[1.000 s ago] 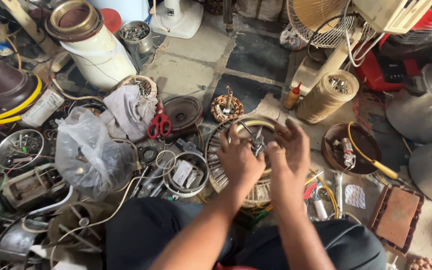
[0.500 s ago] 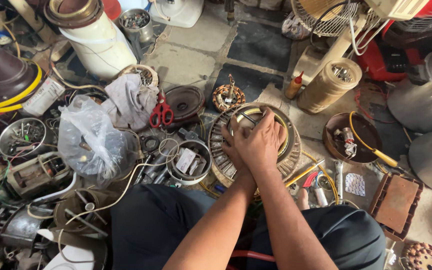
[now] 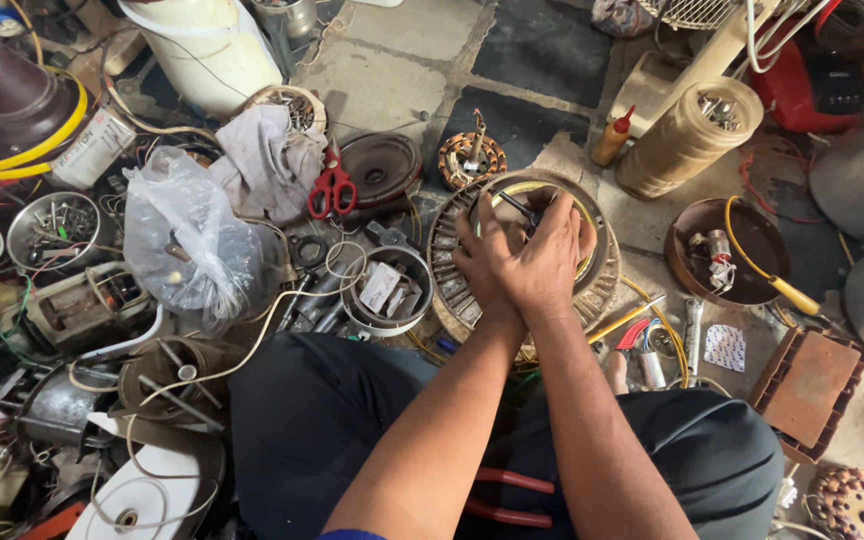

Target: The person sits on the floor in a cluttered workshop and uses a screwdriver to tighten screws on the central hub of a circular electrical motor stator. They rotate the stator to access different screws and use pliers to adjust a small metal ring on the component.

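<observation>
At centre of the head view, a round metal stator ring (image 3: pixel 452 285) with slotted laminations lies flat on the stone floor between the person's knees. Both hands rest on it, overlapping: the right hand (image 3: pixel 549 262) lies over the left hand (image 3: pixel 479 258), fingers curled and pressed together on the ring's inner edge, where a yellow lining strip shows. Whether either hand pinches anything cannot be told; a thin dark tool tip (image 3: pixel 518 205) projects just above the fingers.

Left of the ring, touching it, a small steel bowl (image 3: pixel 357 315) holds paper-wrapped parts. A crumpled clear plastic bag (image 3: pixel 187 240) sits further left; red-handled scissors (image 3: pixel 331 188) lie on a grey cloth. A brown round dish (image 3: pixel 752 232) to the right holds a small metal fitting.

Clutter crowds the left side; bare floor tiles remain above the ring.
</observation>
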